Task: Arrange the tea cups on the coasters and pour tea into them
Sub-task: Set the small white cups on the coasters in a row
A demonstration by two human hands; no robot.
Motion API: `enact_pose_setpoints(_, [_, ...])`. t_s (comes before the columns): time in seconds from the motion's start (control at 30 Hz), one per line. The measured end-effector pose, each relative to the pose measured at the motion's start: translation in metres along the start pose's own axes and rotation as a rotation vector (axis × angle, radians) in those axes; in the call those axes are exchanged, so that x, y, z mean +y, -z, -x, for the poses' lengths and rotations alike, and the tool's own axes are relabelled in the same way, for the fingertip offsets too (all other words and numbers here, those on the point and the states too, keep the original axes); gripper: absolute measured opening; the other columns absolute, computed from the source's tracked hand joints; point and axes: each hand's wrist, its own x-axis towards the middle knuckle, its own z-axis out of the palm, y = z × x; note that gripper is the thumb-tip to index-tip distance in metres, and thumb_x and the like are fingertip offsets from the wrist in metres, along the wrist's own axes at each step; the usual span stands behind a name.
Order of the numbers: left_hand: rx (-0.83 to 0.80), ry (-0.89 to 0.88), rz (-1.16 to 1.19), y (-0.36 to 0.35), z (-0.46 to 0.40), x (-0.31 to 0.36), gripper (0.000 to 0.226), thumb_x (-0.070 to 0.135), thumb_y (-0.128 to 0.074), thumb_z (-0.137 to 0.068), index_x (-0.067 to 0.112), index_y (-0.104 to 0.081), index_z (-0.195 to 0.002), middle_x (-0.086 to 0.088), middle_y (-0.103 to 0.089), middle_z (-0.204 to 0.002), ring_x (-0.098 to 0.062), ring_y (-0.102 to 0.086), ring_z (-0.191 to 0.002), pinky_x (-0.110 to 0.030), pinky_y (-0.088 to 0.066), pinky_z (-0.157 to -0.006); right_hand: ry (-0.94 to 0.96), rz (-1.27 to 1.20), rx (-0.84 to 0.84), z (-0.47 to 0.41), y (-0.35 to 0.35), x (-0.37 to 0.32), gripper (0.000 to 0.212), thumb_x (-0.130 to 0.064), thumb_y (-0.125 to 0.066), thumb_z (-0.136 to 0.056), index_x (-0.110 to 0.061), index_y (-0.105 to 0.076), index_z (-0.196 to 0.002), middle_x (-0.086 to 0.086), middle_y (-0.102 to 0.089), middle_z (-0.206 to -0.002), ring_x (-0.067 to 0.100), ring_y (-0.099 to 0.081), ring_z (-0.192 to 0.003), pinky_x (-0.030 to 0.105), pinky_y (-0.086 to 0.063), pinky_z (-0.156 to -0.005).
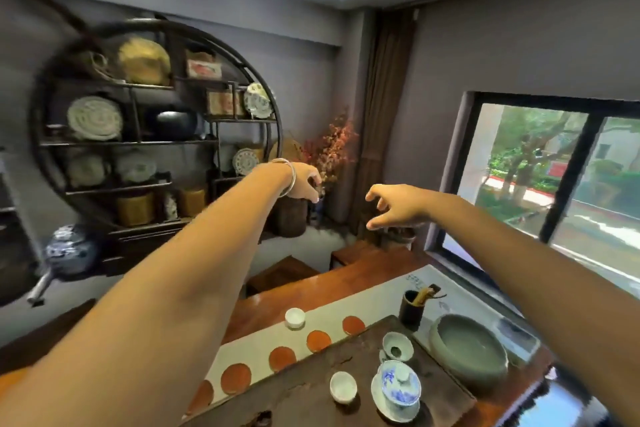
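Both my arms are stretched forward and raised high above the table. My left hand (304,182), with a silver bangle at the wrist, has its fingers curled downward; blur hides whether anything is in them. My right hand (394,206) has its fingers spread and holds nothing. Far below, a row of round orange coasters (282,359) lies on a pale runner (381,302). One white tea cup (294,317) stands on the runner beside the coasters, not on one. A second white cup (343,386) stands on the dark tea tray (304,402), next to a blue-and-white lidded gaiwan (400,383).
A small white pitcher (397,347) stands on the tray behind the gaiwan. A green basin (467,350) and a dark tool holder (411,308) are at the right. A round display shelf (156,121) fills the left wall, and a window (554,184) is at the right.
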Motion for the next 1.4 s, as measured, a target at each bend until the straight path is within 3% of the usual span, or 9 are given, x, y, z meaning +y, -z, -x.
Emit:
enact_pose_setpoints(0.2, [0.053, 0.208, 0.129, -0.031, -0.006, -0.028, 0.051, 0.033, -0.057, -0.089, 0.025, -0.042, -0.137, -0.001, -0.046, -0.141, -0.024, -0.045, -0.125, -0.040, -0.035, -0.102, 0.229, -0.018, -0.074, -0.064, -0.026, 0.002, 0.066, -0.042, -0.068, -0.096, -0.014, -0.041, -0.149, 0.014, -0.056, -0.146, 0.029, -0.057, -0.129, 0.034, -0.044, -0.102])
enact_pose_setpoints(0.47, [-0.089, 0.460, 0.216, -0.133, 0.050, -0.089, 0.054, 0.035, -0.058, -0.085, 0.029, -0.041, -0.136, 0.000, -0.051, -0.134, -0.024, -0.051, -0.116, -0.044, -0.043, -0.099, 0.329, -0.189, -0.185, -0.120, -0.102, -0.020, 0.065, -0.041, -0.071, -0.094, -0.016, -0.044, -0.147, 0.014, -0.058, -0.143, 0.029, -0.059, -0.127, 0.035, -0.046, -0.099])
enact_pose_setpoints(0.73, [-0.110, 0.557, 0.432, -0.262, 0.094, -0.130, 0.054, 0.032, -0.064, -0.082, 0.024, -0.046, -0.133, -0.004, -0.059, -0.127, -0.023, -0.056, -0.110, -0.031, -0.044, -0.089, 0.238, -0.249, -0.359, -0.137, -0.220, -0.019, 0.068, -0.040, -0.073, -0.092, -0.009, -0.046, -0.147, 0.016, -0.054, -0.148, 0.032, -0.057, -0.129, 0.040, -0.048, -0.102])
enact_pose_setpoints(0.83, [-0.124, 0.580, 0.589, -0.311, 0.111, -0.133, 0.052, 0.023, -0.064, -0.083, 0.020, -0.047, -0.132, -0.009, -0.059, -0.125, -0.024, -0.059, -0.108, -0.034, -0.049, -0.092, 0.176, -0.251, -0.431, -0.129, -0.264, -0.014, 0.065, -0.035, -0.075, -0.091, -0.006, -0.049, -0.143, 0.018, -0.061, -0.139, 0.032, -0.060, -0.121, 0.039, -0.048, -0.100])
enact_pose_setpoints(0.93, [-0.078, 0.587, 0.616, -0.355, 0.132, -0.132, 0.049, 0.021, -0.065, -0.084, 0.016, -0.049, -0.131, -0.011, -0.058, -0.127, -0.026, -0.056, -0.113, -0.031, -0.045, -0.094, 0.136, -0.260, -0.466, -0.116, -0.302, -0.004, 0.059, -0.032, -0.075, -0.092, -0.004, -0.051, -0.139, 0.018, -0.062, -0.136, 0.031, -0.061, -0.117, 0.038, -0.048, -0.099])
enact_pose_setpoints(1.07, [0.027, 0.637, 0.695, -0.396, 0.160, -0.120, 0.053, 0.031, -0.068, -0.082, 0.022, -0.050, -0.130, -0.003, -0.055, -0.133, -0.021, -0.051, -0.121, -0.031, -0.040, -0.097, 0.112, -0.260, -0.447, -0.094, -0.342, 0.013, 0.071, -0.041, -0.077, -0.089, -0.006, -0.048, -0.144, 0.018, -0.059, -0.141, 0.034, -0.060, -0.125, 0.042, -0.049, -0.100])
enact_pose_setpoints(1.27, [0.137, 0.727, 0.791, -0.438, 0.181, -0.099, 0.083, 0.047, -0.076, -0.069, 0.024, -0.038, -0.140, -0.001, -0.045, -0.141, -0.021, -0.045, -0.126, -0.034, -0.038, -0.101, 0.046, -0.216, -0.421, -0.063, -0.383, 0.029, 0.096, -0.050, -0.083, -0.079, -0.005, -0.038, -0.151, 0.024, -0.046, -0.148, 0.039, -0.047, -0.136, 0.045, -0.042, -0.109])
enact_pose_setpoints(1.4, [0.203, 0.785, 0.754, -0.457, 0.187, -0.088, 0.097, 0.055, -0.078, -0.060, 0.019, -0.036, -0.141, -0.004, -0.046, -0.138, -0.022, -0.044, -0.125, -0.038, -0.038, -0.104, 0.020, -0.197, -0.369, -0.054, -0.401, 0.035, 0.095, -0.042, -0.088, -0.076, 0.002, -0.041, -0.146, 0.027, -0.047, -0.144, 0.041, -0.044, -0.136, 0.045, -0.039, -0.109])
